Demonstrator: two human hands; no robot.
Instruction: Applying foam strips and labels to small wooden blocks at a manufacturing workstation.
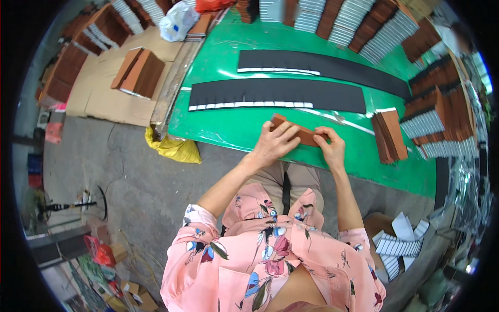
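Observation:
Near the front edge of the green tabletop I hold a small brown rectangular piece (307, 137), flat and leather-like, between both hands. My left hand (277, 141) has its fingers bent over the piece's left part. My right hand (331, 147) pinches its right end between thumb and fingers. Just beyond my hands lies a long black strip (280, 92) with a row of white tabs along its near edge. Farther back, a second black strip (332, 71) also has white along part of its edge. To the right of my hands stands a small bundle of brown pieces (389, 136).
Stacks of brown and white-edged pieces (442, 114) line the table's right and far sides. Brown blocks (139, 73) sit on cardboard at the left. A yellow bag (174, 148) lies by the table's left corner. On the floor at right is a box with white striped scraps (399, 246).

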